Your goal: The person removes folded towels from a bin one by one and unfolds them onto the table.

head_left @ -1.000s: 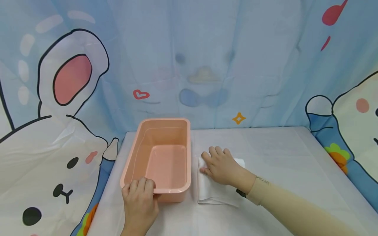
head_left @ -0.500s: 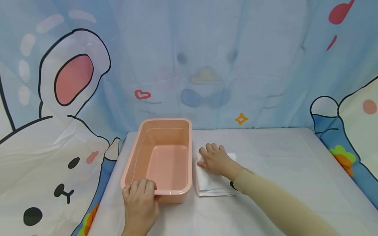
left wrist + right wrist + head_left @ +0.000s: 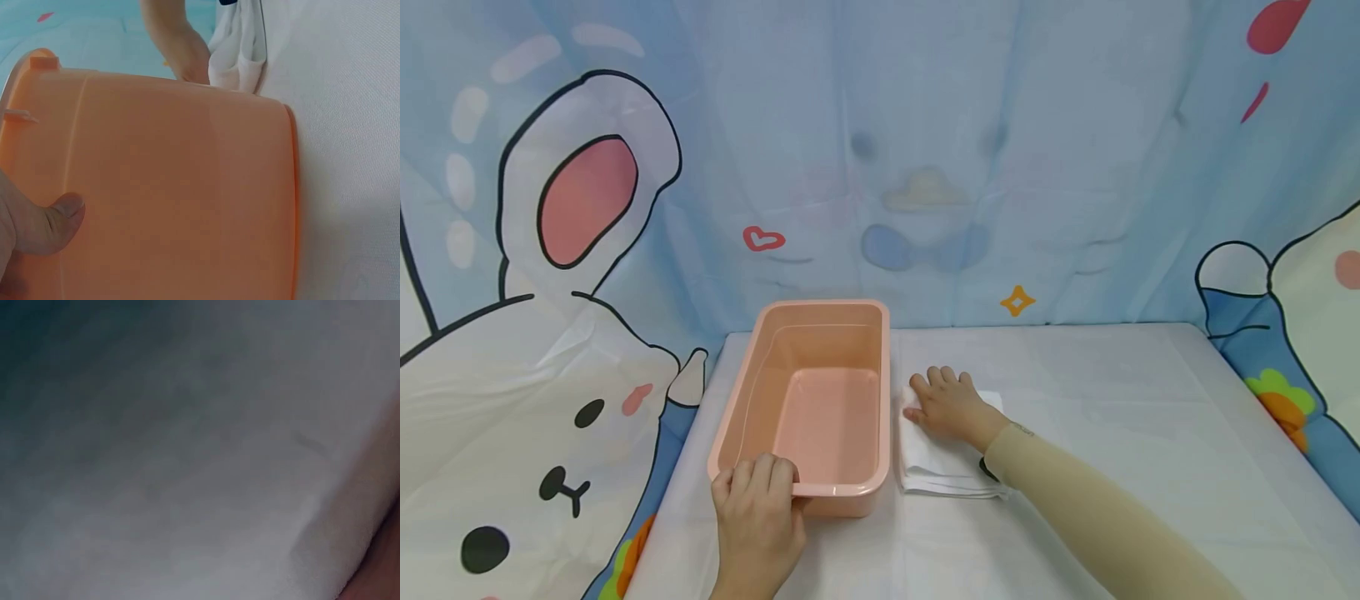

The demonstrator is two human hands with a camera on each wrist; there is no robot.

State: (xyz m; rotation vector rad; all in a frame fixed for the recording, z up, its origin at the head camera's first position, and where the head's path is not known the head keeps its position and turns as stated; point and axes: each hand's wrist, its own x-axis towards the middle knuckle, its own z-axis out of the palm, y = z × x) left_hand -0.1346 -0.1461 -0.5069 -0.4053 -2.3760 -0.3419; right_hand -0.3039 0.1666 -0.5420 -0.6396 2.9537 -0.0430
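A peach-coloured plastic basin (image 3: 835,417) stands on the white-covered table, its inside bare. My left hand (image 3: 756,521) grips its near rim at the left corner, fingers over the edge. In the left wrist view the thumb (image 3: 62,219) lies against the basin's outer wall (image 3: 175,187). To the right of the basin lies a folded white cloth (image 3: 936,467), several layers thick. My right hand (image 3: 951,408) rests on its upper part, palm down, hiding part of it. The right wrist view is blurred, with only pale cloth (image 3: 187,500) close up.
The table (image 3: 1112,417) has a white cover that stretches away to the right of the cloth. A light blue curtain (image 3: 940,150) with cartoon prints rises behind the table and along both sides.
The folded white cloth has slid left and slightly away, closer to the basin, with my right hand on it. My left hand keeps its grip on the basin's rim.
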